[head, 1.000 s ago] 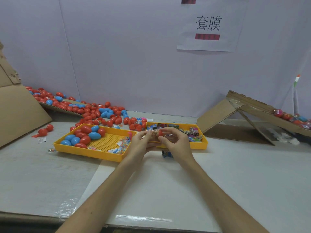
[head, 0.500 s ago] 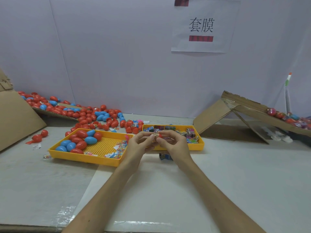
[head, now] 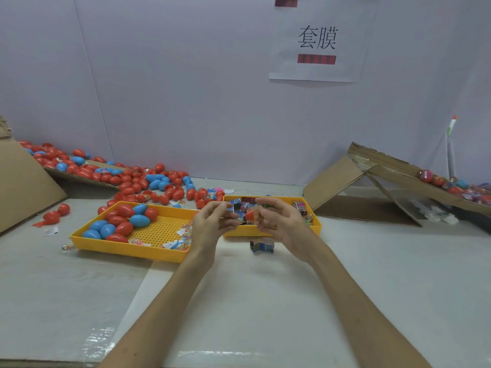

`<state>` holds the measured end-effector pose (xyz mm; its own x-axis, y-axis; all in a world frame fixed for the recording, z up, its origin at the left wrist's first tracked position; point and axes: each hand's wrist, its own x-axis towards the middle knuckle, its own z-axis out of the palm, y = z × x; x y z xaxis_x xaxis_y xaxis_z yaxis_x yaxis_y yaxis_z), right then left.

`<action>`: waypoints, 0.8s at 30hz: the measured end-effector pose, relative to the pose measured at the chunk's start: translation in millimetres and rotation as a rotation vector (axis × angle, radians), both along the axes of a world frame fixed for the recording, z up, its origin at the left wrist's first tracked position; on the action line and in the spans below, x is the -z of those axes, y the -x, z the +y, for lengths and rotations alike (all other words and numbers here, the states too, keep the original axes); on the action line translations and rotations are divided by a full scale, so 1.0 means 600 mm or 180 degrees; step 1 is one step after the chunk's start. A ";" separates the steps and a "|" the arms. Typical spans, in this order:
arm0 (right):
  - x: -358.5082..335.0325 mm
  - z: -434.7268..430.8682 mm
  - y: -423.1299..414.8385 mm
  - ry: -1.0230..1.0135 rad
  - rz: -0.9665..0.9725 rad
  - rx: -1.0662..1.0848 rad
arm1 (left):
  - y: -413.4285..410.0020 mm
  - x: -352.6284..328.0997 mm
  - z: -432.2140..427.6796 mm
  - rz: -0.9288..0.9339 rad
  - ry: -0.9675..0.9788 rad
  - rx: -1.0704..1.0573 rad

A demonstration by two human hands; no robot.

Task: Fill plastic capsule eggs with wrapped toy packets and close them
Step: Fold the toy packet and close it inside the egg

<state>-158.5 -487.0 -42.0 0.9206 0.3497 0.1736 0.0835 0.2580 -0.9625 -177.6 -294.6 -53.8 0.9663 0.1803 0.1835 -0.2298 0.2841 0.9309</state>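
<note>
My right hand (head: 281, 224) holds a small red capsule egg (head: 249, 215) in its fingertips, above the front rim of the right yellow tray (head: 316, 227), which holds wrapped toy packets (head: 301, 208). My left hand (head: 212, 224) hovers just left of the egg with fingers loosely curled; whether it grips anything is unclear. One wrapped packet (head: 261, 246) lies on the table below my hands. The left yellow tray (head: 127, 248) holds red and blue eggs (head: 125, 220) and some packets.
A heap of red and blue eggs (head: 138, 181) spreads behind the left tray from a cardboard ramp. Two red eggs (head: 54, 214) lie at the left. A folded cardboard chute (head: 372, 176) with finished eggs (head: 438, 180) stands at the right. A cardboard sheet (head: 24, 189) leans far left.
My hands, pressed together around the egg before, have drawn apart. The red egg stays with my right hand and my left hand has moved off to the left.
</note>
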 end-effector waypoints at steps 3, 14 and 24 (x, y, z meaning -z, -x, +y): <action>-0.026 -0.024 -0.009 0.0834 0.0154 -0.0763 | -0.002 0.000 0.003 -0.0009 -0.0051 -0.0101; -0.032 -0.090 -0.064 -0.0909 0.0137 0.2065 | -0.008 0.007 0.001 -0.0003 -0.0506 -0.0324; 0.010 -0.051 -0.022 0.1350 -0.1162 0.2146 | -0.007 0.003 0.010 -0.0162 -0.1094 -0.0990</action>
